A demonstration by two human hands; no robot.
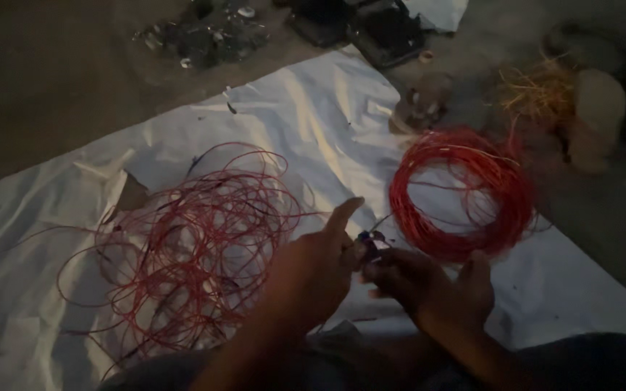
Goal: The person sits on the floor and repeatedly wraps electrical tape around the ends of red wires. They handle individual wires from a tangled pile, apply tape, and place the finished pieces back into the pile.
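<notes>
Between the two hands at the near edge, a small dark piece [368,242] on a thin wire is pinched from both sides: left hand [313,271] with forefinger raised, right hand [436,286] just beside it. Left lies a loose red wire tangle [190,253], right a neat red coil [461,192], both on a white sheet [313,108]. No labels show.

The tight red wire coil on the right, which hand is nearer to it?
Right. The right hand sits just below the tight red wire coil; the left hand is further off to its left.
</notes>
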